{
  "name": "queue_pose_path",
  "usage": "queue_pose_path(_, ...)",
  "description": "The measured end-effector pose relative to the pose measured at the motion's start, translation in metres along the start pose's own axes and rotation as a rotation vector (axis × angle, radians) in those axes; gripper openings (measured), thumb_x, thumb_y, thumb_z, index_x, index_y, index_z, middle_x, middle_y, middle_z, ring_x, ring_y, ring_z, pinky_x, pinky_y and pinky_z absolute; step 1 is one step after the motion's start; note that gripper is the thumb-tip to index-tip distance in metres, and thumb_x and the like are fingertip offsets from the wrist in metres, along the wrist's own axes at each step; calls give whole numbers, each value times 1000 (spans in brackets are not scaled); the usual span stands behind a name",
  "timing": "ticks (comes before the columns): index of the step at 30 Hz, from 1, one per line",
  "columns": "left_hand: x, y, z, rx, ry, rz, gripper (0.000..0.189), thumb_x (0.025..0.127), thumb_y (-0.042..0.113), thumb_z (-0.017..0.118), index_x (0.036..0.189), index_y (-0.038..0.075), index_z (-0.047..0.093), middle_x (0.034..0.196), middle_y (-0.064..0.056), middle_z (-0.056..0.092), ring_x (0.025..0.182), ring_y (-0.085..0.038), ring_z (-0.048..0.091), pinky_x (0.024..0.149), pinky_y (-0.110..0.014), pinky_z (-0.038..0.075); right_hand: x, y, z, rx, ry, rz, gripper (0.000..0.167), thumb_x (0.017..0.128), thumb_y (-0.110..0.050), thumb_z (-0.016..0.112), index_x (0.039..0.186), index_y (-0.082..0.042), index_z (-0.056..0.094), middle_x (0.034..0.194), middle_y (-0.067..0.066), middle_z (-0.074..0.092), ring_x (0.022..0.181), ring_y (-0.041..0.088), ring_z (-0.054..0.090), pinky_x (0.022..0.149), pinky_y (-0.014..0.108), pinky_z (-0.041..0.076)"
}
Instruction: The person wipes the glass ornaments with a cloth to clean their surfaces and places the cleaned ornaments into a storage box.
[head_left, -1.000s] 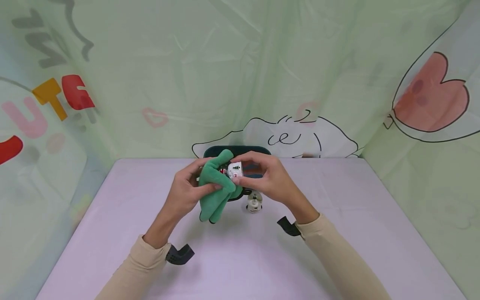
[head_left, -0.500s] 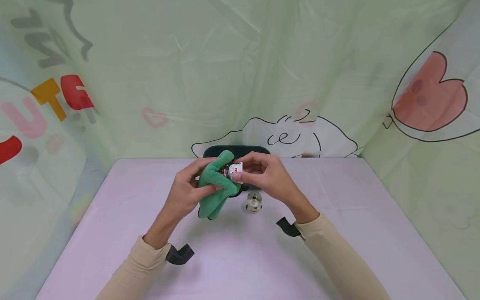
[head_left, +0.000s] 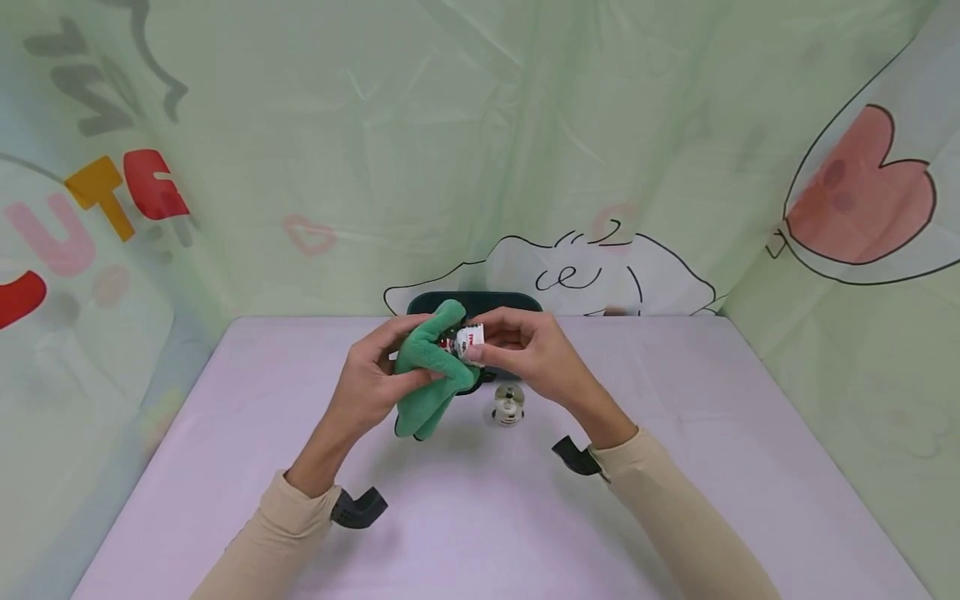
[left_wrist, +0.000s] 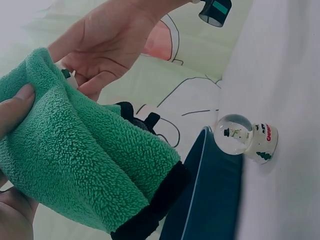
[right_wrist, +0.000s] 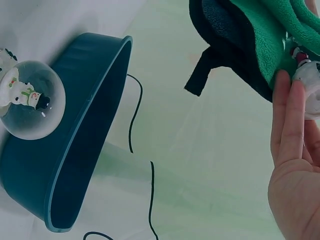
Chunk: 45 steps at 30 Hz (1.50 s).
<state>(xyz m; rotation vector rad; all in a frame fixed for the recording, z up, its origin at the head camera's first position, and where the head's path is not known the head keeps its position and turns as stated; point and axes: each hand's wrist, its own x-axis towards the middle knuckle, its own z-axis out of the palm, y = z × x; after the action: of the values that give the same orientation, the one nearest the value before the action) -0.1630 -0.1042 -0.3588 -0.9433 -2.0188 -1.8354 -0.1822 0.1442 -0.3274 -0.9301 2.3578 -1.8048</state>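
Observation:
My left hand [head_left: 367,373] grips a green towel [head_left: 429,358] with dark edging, folded around the globe end of a small snow globe [head_left: 469,337]. The white base, with red lettering, pokes out to the right. My right hand [head_left: 536,343] pinches that base between thumb and fingers. In the right wrist view, a small red and white figure shows in the held snow globe [right_wrist: 311,87] beside the towel. Both hands are raised above the table. A second snow globe [left_wrist: 262,142], with a snowman inside and a white base, stands on the table just below them.
Behind the hands, at the table's [head_left: 645,500] back edge, stands a dark teal plastic tub [right_wrist: 82,65], partly hidden by the towel and hands. A printed light-green curtain [head_left: 360,167] hangs close behind the table and along both sides.
The held snow globe's base has turned: a tree print faced up earlier, red lettering does now. The towel's lower end has risen slightly. The standing snow globe has stayed put.

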Motion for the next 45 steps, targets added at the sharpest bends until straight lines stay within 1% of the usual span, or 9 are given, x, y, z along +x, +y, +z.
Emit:
queue_pose_path(8,-1,1,-1,30,28,-42,61,81,-10,79,137,3,60,124,-16,65,102,-18,68,83,-34,61,0,0,1,11,-16,-87,36,88,-7,80,123,-7,70,113,8,71,100,24,71,85,35,61)
queue_pose_path(11,-1,1,-2,11,43,-65,60,81,-10,79,137,2,60,123,-16,66,100,-17,70,81,-33,62,0,0,2,-13,-19,-133,40,87,-4,80,125,-6,69,117,8,69,102,23,71,88,35,60)
queue_pose_path(15,0,2,-3,-24,57,-70,58,81,-11,78,135,-1,60,122,-16,65,99,-18,69,81,-31,61,1,1,3,-30,-30,-224,44,84,0,81,126,-5,68,122,8,67,105,24,70,91,36,59)
queue_pose_path(19,0,2,-4,-46,63,-71,57,81,-11,77,135,-3,59,124,-15,64,102,-19,67,84,-29,59,2,1,4,-44,-31,-312,49,80,4,83,126,-4,68,125,8,66,111,24,66,92,37,58)
queue_pose_path(22,0,2,-4,-62,67,-85,56,83,-10,76,135,-2,59,125,-14,64,107,-19,66,88,-29,58,2,1,5,-71,-25,-357,52,78,5,84,127,-4,68,126,8,66,117,23,63,91,37,59)
queue_pose_path(27,0,3,-5,-75,75,-116,55,84,-7,76,136,-1,59,128,-13,64,113,-20,64,93,-29,56,3,3,5,-164,-20,-445,57,73,4,87,126,-4,68,128,9,67,122,23,61,92,39,58)
queue_pose_path(35,1,1,-6,-75,74,-190,54,86,-2,76,137,1,59,128,-12,63,111,-21,65,90,-29,56,8,2,1,-288,-29,-567,52,75,2,87,123,-3,69,128,10,68,123,24,62,98,31,54)
queue_pose_path(42,1,1,-8,-81,59,-246,53,87,4,77,137,4,60,125,-12,64,108,-25,65,87,-30,57,11,5,1,-308,-49,-659,48,75,6,86,119,-3,70,126,13,67,122,26,62,98,29,53)
queue_pose_path(45,2,1,-8,-92,52,-254,51,88,6,76,137,4,59,125,-11,64,106,-27,66,86,-31,57,13,5,1,-308,-52,-684,48,74,6,87,118,-3,70,124,14,68,121,27,63,97,29,54)
